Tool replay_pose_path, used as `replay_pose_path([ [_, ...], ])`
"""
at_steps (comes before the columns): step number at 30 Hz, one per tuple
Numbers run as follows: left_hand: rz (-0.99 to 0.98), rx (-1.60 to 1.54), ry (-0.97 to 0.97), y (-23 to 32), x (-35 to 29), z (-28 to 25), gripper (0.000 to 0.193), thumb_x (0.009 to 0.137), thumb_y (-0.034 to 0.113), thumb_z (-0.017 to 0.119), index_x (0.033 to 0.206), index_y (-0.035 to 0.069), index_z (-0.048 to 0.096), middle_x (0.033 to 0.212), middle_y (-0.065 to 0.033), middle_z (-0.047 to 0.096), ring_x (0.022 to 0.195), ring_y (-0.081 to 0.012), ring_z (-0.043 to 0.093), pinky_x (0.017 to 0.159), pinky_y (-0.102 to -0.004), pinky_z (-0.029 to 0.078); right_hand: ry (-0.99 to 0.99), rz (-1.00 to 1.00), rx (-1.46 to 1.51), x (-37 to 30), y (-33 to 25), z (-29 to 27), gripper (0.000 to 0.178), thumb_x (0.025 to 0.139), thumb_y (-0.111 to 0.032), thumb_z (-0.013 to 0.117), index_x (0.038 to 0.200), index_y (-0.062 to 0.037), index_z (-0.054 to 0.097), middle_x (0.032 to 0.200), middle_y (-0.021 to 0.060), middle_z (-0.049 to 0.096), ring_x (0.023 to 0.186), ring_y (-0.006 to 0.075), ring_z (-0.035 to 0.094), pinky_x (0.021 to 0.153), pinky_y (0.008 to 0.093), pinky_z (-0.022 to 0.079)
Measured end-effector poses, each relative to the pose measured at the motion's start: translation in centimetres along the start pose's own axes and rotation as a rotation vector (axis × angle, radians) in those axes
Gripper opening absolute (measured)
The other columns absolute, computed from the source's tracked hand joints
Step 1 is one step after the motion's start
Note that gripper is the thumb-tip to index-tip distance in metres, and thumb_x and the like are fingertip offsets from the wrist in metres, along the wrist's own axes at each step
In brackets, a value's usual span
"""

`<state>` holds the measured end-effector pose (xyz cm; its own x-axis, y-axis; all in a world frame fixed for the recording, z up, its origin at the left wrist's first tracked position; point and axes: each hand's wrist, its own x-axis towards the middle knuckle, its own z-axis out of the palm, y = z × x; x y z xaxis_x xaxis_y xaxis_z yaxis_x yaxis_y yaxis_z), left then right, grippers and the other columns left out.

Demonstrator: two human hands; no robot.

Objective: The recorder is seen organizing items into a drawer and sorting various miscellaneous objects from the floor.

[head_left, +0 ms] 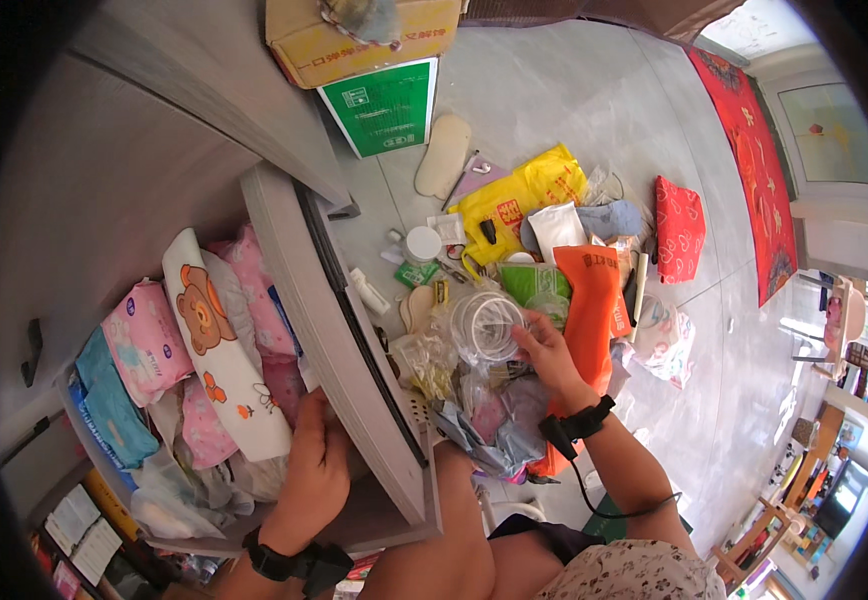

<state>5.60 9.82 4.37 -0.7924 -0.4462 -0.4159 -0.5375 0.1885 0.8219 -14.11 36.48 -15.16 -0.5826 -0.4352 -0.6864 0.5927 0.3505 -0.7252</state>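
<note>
My left hand [309, 465] is inside an open grey drawer [374, 385], close to its right wall. Its fingers are curled together, and whatever may be in them is hidden. Beside it in the drawer lie a white cloth with a bear print [209, 330], a pink soft pack [144, 340], a teal pack [114, 395] and crumpled clear plastic bags [179, 495]. Over the pile on the floor, my right hand [552, 362] grips a round, see-through item with white rings [492, 328]; whether it is a container or a coil, I cannot tell.
The floor pile includes a yellow bag [529, 190], an orange bag [586, 310], a white round-lidded jar [423, 244] and a small white bottle [369, 292]. Beyond stand a cardboard box [364, 50] and a green box [384, 108]. A red patterned bag [679, 230] lies farther right.
</note>
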Motion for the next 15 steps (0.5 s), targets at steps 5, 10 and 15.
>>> replay_pose_path([
  [5,-0.092,0.023,-0.106,-0.8,0.0,0.0,0.043,0.091,-0.001,0.046,0.131,-0.002,0.034,0.114,-0.0259,0.057,0.108,-0.0403,0.057,0.091,-0.0403,0.045,-0.063,0.205,0.457,-2.5,-2.0,2.6,0.036,0.096,-0.022,0.059,0.128,-0.0099,0.051,0.106,-0.0028,0.063,0.097,0.0095,0.059,0.081,0.0256,0.047],
  [10,-0.156,0.089,-0.291,-0.9,1.7,0.7,0.049,0.087,0.006,0.058,0.130,-0.002,0.035,0.105,-0.0244,0.063,0.093,-0.0385,0.065,0.076,-0.0418,0.053,-0.209,0.204,0.539,-3.4,-2.7,2.5,0.034,0.094,-0.019,0.060,0.127,-0.0099,0.053,0.114,-0.0016,0.063,0.101,0.0097,0.059,0.083,0.0267,0.047],
  [15,-0.522,-0.081,-0.491,1.3,1.3,-0.2,0.044,0.093,0.011,0.049,0.135,0.001,0.037,0.090,-0.0159,0.066,0.070,-0.0260,0.068,0.058,-0.0358,0.055,-0.259,0.055,0.463,-5.8,-8.6,5.3,0.050,0.088,-0.019,0.058,0.133,0.0021,0.047,0.125,0.0108,0.059,0.117,0.0222,0.057,0.101,0.0386,0.043],
])
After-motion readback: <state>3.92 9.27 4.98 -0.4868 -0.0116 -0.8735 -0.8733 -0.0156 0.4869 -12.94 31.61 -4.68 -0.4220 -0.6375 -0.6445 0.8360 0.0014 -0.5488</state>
